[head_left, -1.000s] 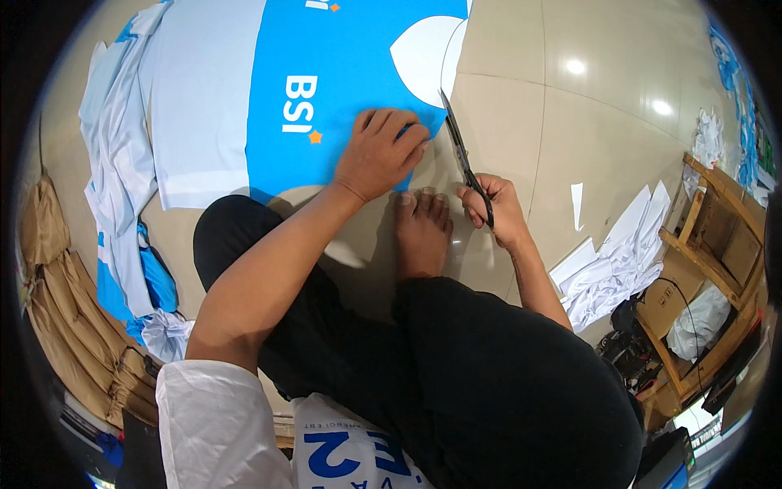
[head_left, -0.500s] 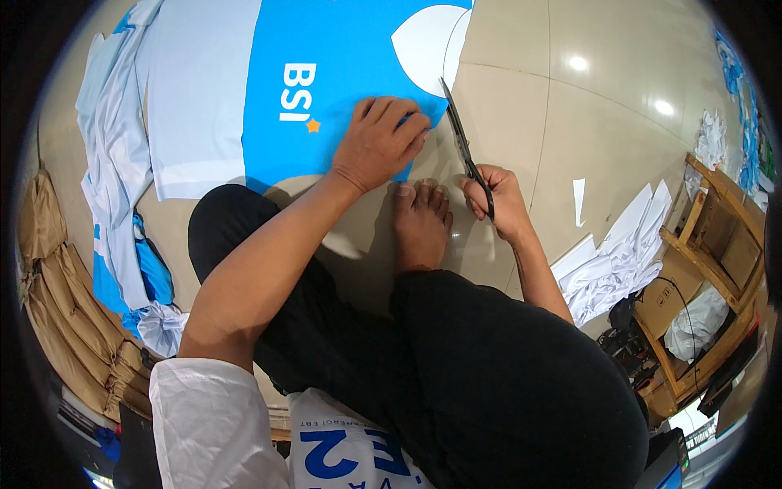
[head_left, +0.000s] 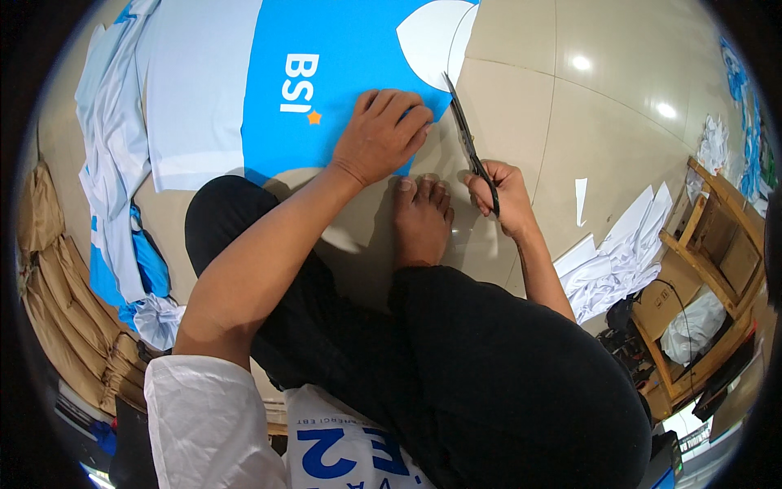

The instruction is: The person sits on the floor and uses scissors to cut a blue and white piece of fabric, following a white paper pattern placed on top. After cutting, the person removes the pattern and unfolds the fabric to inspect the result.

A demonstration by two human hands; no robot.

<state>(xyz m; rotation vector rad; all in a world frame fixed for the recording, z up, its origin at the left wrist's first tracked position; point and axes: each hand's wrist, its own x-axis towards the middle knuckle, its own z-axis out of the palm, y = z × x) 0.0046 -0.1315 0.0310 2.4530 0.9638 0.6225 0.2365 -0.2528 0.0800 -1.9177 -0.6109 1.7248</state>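
A flat piece of blue fabric [head_left: 342, 41] with white lettering and a small orange star lies on the tiled floor ahead of me. At its right edge is a white curved area [head_left: 425, 42] crossed by a thin dark line. My left hand [head_left: 381, 134] lies on the blue part with bent fingers, gripping it near its lower right edge. In my right hand [head_left: 507, 198] are black scissors [head_left: 464, 130], my fingers through the handles. The blade tips meet the fabric's edge at the white area; the blades look nearly closed.
Pale fabric [head_left: 191, 98] and a crumpled white-and-blue pile [head_left: 114, 163] lie at the left. My bare foot [head_left: 422, 220] rests just below the work. At right are a white scrap [head_left: 580, 201], heaped white cloth [head_left: 615, 261] and a wooden frame [head_left: 721, 269]. Brown covers [head_left: 73, 301] line the far left.
The scissors and my right hand have shifted very slightly right, the tips still at the white area's edge. My left hand keeps its place on the fabric. The whole view has moved a little.
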